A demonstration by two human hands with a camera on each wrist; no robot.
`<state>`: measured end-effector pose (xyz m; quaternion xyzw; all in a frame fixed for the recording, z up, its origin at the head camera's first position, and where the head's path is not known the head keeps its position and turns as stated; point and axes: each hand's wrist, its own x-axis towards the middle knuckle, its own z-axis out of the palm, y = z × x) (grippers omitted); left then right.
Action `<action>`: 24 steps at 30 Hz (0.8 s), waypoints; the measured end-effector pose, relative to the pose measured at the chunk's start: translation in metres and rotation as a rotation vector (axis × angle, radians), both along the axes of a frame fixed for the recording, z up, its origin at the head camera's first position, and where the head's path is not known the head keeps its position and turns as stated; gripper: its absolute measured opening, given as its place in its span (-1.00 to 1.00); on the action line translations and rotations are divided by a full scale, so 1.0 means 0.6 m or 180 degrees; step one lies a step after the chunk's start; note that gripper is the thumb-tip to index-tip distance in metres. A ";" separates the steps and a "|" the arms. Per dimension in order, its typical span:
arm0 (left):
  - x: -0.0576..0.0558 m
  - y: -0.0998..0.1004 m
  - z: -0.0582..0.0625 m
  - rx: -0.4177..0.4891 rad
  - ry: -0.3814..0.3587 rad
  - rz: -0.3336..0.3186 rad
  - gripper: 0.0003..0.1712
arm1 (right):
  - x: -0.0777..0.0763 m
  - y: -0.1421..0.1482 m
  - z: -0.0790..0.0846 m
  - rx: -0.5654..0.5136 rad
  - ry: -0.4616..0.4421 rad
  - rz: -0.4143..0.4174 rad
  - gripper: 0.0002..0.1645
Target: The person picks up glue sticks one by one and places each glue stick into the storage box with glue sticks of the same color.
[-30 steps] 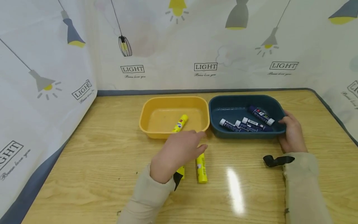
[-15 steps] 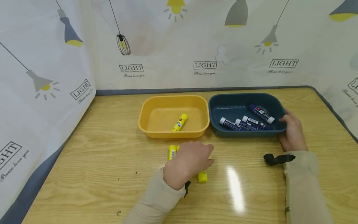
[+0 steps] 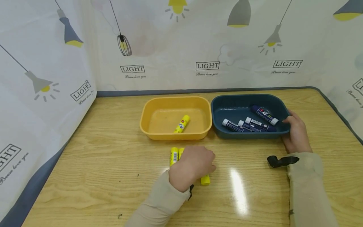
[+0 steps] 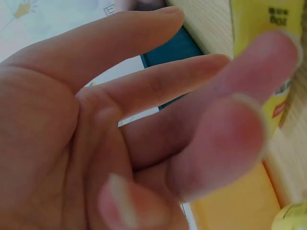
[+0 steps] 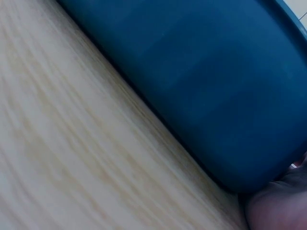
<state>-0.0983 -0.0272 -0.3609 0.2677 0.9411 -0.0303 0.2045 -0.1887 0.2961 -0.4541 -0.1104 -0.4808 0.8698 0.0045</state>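
My left hand (image 3: pixel 193 167) is over a yellow glue stick (image 3: pixel 205 179) lying on the table. In the left wrist view the fingers are loosely bent, the thumb stands apart from them, and a fingertip overlaps the glue stick (image 4: pixel 261 21). Beside that hand lie two more yellow glue sticks (image 3: pixel 174 155), partly covered by it. My right hand (image 3: pixel 297 135) grips the right end of a dark blue bin (image 3: pixel 255 135), thumb over the rim. Several navy glue sticks (image 3: pixel 265 115) with white ends lie in it. One yellow glue stick (image 3: pixel 182 124) rests in the yellow bin (image 3: pixel 175 136).
Both bins stand side by side at the back of the wooden table (image 3: pixel 93 164). A fabric screen (image 3: pixel 170 41) printed with lamps rises behind and along the sides. A black strap end (image 3: pixel 282 162) sticks out at the right cuff.
My left hand has drawn back from the front of the yellow bin, down and slightly right, to the right-hand yellow glue stick. My right hand has stayed at the blue bin.
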 end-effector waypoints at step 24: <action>0.007 0.018 -0.020 -0.0168 0.0143 -0.0125 -0.73 | 0.001 -0.001 0.002 0.0034 -0.0040 -0.0032 -0.37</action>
